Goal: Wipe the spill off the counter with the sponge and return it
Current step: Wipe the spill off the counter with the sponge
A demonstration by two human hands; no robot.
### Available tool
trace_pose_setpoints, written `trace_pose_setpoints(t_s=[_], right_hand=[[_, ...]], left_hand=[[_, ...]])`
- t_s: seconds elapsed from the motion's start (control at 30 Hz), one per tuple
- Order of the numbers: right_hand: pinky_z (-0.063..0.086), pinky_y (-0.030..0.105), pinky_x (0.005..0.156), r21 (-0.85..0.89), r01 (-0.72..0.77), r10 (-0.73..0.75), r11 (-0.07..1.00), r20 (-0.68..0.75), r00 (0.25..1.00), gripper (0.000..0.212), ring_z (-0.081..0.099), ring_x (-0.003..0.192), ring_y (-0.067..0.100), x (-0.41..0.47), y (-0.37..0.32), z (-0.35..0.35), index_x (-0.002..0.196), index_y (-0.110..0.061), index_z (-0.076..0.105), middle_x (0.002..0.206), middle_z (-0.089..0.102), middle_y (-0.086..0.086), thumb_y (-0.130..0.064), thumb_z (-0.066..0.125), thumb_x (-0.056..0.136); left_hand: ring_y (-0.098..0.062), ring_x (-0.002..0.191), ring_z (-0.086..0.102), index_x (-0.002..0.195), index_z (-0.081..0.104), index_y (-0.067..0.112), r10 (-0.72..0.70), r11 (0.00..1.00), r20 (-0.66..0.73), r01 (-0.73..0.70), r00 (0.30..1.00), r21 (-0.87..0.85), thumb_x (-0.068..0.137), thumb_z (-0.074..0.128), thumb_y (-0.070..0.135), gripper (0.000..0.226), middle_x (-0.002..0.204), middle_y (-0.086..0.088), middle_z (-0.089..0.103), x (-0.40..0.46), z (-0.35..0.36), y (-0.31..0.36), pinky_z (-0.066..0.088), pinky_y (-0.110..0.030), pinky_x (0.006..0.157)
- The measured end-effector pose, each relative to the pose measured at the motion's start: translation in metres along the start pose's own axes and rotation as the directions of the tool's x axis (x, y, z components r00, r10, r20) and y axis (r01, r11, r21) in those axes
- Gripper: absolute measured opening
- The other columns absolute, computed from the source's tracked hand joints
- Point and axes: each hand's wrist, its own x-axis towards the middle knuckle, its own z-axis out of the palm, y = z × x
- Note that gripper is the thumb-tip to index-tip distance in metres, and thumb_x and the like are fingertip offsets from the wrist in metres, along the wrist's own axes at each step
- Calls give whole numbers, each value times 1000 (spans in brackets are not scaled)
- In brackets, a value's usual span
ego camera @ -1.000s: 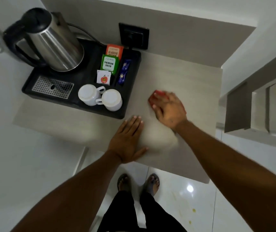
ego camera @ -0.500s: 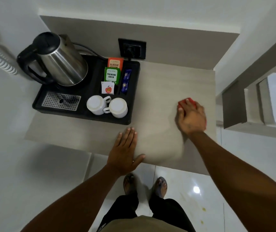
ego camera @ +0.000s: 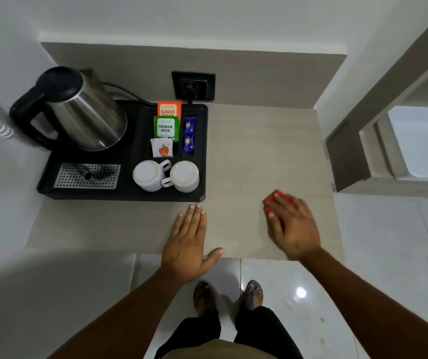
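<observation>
A red sponge [ego camera: 272,199] lies flat on the beige counter [ego camera: 259,151], near its front right part. My right hand [ego camera: 292,225] presses down on the sponge and covers most of it; only the far left corner of the sponge shows. Flat on the counter's front edge rests my left hand [ego camera: 189,242], fingers together, thumb spread, holding nothing. No spill is visible on the counter surface.
A black tray [ego camera: 202,151] fills the counter's left half, carrying a steel kettle [ego camera: 83,117], two upturned white cups [ego camera: 166,176], tea sachets [ego camera: 167,128] and a metal drip grille [ego camera: 87,176]. A wall socket [ego camera: 193,85] sits behind. A wall ledge [ego camera: 363,141] bounds the right side.
My right hand slid the sponge from the counter's middle to the right, then back toward the front. The left hand stayed planted at the front edge.
</observation>
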Motion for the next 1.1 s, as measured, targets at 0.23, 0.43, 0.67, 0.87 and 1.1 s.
trace_pose_setpoints(t_s=[0.23, 0.43, 0.67, 0.87, 1.1], right_hand=[[25, 53, 121, 38, 15, -14, 999, -2, 1000, 46, 38, 143, 36, 58, -91, 24, 140, -27, 57, 152, 53, 4, -40, 37, 101], [26, 53, 122, 6, 364, -362, 931, 110, 926, 43, 39, 145, 31, 4, -86, 40, 141, -30, 56, 152, 53, 1, -42, 39, 104], [32, 53, 117, 9, 103, -103, 995, 16, 995, 46, 43, 141, 32, 29, -52, 19, 138, -29, 60, 150, 56, 3, -43, 36, 102], [28, 54, 119, 61, 74, -73, 995, -14, 997, 41, 40, 142, 34, 17, -111, 37, 135, -30, 62, 149, 56, 2, -42, 49, 98], [33, 56, 117, 89, 117, -110, 989, -77, 991, 37, 49, 138, 32, -54, -69, 37, 131, -29, 67, 143, 62, 2, -39, 50, 99]], left_hand=[[-30, 159, 3, 160, 12, 0, -41, 999, 50, 41, 998, 1, 95, 22, 77, 102, 170, -21, 11, -3, -5, 2, 8, -51, 128], [-29, 159, -3, 161, 8, 2, -10, 1000, 72, 9, 997, 14, 95, 18, 78, 101, 171, -18, 5, -7, -4, -4, 5, -50, 128], [-27, 158, -9, 161, 0, 5, -27, 999, 113, 30, 993, -22, 98, 11, 64, 87, 172, -15, -3, -5, -9, -2, -3, -46, 128], [-28, 159, -1, 160, 5, 3, -45, 999, 83, 44, 996, 9, 98, 5, 47, 76, 171, -17, 3, -6, -10, 1, 2, -47, 129], [-34, 157, 13, 158, 18, -1, -18, 998, 33, 16, 999, 62, 102, 14, 48, 74, 168, -21, 18, -22, -17, -18, 15, -54, 127]])
